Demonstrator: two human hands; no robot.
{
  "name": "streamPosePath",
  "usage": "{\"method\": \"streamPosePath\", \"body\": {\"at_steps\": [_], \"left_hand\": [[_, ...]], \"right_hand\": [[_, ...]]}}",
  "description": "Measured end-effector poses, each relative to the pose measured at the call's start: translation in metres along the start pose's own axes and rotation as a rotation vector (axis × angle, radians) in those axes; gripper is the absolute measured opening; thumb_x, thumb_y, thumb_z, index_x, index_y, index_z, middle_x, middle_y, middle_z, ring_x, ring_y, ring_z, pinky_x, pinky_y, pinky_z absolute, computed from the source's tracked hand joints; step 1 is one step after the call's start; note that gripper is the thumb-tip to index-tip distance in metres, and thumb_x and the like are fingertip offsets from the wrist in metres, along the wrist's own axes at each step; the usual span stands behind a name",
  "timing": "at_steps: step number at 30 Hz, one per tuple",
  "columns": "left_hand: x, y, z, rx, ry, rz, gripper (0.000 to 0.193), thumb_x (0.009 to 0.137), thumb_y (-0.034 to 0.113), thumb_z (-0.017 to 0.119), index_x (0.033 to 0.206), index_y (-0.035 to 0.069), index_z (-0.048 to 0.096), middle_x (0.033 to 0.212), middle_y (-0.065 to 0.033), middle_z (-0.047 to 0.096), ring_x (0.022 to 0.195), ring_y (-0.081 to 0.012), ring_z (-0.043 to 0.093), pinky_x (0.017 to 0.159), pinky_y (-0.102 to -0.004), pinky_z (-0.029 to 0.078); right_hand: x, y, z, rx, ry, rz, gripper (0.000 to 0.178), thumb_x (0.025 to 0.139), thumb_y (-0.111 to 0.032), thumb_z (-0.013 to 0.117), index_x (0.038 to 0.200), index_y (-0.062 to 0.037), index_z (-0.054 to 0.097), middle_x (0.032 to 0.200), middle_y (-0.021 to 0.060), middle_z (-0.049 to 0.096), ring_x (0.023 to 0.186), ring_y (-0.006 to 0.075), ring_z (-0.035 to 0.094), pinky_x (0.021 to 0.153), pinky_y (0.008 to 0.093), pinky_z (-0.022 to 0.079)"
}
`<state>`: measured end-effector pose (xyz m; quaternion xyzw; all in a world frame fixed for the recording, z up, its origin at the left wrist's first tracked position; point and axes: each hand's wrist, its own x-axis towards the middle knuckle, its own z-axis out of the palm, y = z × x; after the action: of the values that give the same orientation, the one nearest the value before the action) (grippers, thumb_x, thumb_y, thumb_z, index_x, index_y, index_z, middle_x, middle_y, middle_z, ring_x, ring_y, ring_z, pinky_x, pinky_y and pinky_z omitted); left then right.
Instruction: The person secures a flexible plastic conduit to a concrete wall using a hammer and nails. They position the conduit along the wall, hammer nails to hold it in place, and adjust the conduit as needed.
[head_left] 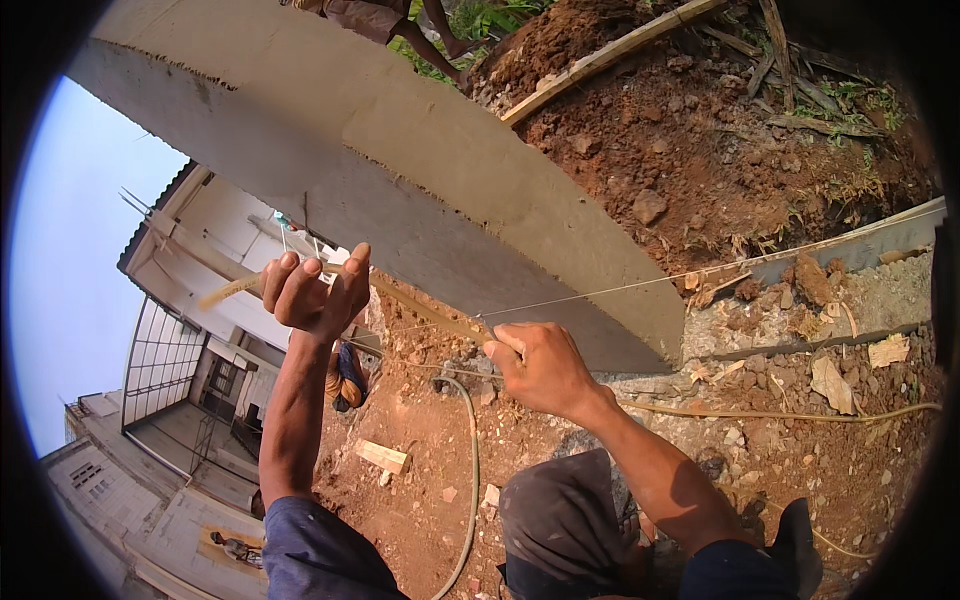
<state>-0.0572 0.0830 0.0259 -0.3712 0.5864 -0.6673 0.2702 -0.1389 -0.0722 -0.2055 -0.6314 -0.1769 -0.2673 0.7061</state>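
Note:
A yellowish, see-through hose (425,308) stretches between my two hands in front of a grey concrete column (330,130). My left hand (325,295) is raised at the left with its fingers curled round the hose; one cut-looking end sticks out past the fingers. My right hand (545,365), lower and close to the column's edge, pinches the other part of the hose between thumb and fingers. A thin string (620,288) runs from near my right fingers across the column to the right.
A long hose (474,470) curves over the reddish soil below. Wood scraps (383,457) and stones lie about. A low concrete footing (870,300) extends right. Behind the column show a person's legs (425,45) and a timber (610,62). Buildings (190,420) stand at left.

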Motion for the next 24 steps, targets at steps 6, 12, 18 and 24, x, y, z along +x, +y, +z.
{"method": "streamPosePath", "body": {"at_steps": [6, 12, 18, 24], "left_hand": [[0.041, -0.023, 0.016, 0.325, 0.253, -0.169, 0.092, 0.073, 0.031, 0.086, 0.143, 0.012, 0.030, 0.136, -0.0153, 0.029, 0.130, -0.0295, 0.027, 0.105, -0.0479, 0.032], [0.057, 0.011, 0.026, -0.392, 0.371, -0.890, 0.064, 0.100, 0.021, 0.057, 0.150, 0.001, 0.024, 0.123, -0.0218, 0.059, 0.093, -0.0234, 0.070, 0.062, -0.0300, 0.059], [0.064, 0.064, 0.001, -0.592, 0.601, -1.727, 0.037, 0.104, 0.043, 0.044, 0.104, 0.007, 0.053, 0.065, 0.0044, 0.035, 0.051, -0.0027, 0.030, 0.044, -0.0182, 0.026], [0.063, 0.129, -0.044, -0.635, 0.680, -2.073, 0.040, 0.103, 0.041, 0.040, 0.078, 0.011, 0.046, 0.057, 0.0064, 0.027, 0.045, -0.0036, 0.018, 0.040, -0.0219, 0.014]], "right_hand": [[-0.012, 0.001, -0.005, -0.066, -0.091, 0.049, 0.028, 0.091, -0.021, 0.061, 0.079, 0.0038, 0.060, 0.071, 0.0224, 0.058, 0.063, 0.0407, 0.058, 0.058, 0.0436, 0.042], [-0.021, 0.007, 0.000, -0.089, -0.009, -0.036, 0.028, 0.092, -0.025, 0.060, 0.086, 0.0016, 0.066, 0.074, 0.0214, 0.061, 0.067, 0.0402, 0.061, 0.062, 0.0436, 0.046], [-0.022, 0.029, -0.011, -0.254, -0.140, 0.068, 0.025, 0.092, -0.026, 0.063, 0.095, -0.0029, 0.072, 0.077, 0.0178, 0.065, 0.070, 0.0357, 0.064, 0.065, 0.0413, 0.049], [0.012, 0.017, -0.040, 0.132, 0.199, 0.133, 0.034, 0.094, -0.028, 0.066, 0.094, 0.0062, 0.069, 0.079, 0.0090, 0.066, 0.075, 0.0174, 0.065, 0.067, 0.0335, 0.052]]}}
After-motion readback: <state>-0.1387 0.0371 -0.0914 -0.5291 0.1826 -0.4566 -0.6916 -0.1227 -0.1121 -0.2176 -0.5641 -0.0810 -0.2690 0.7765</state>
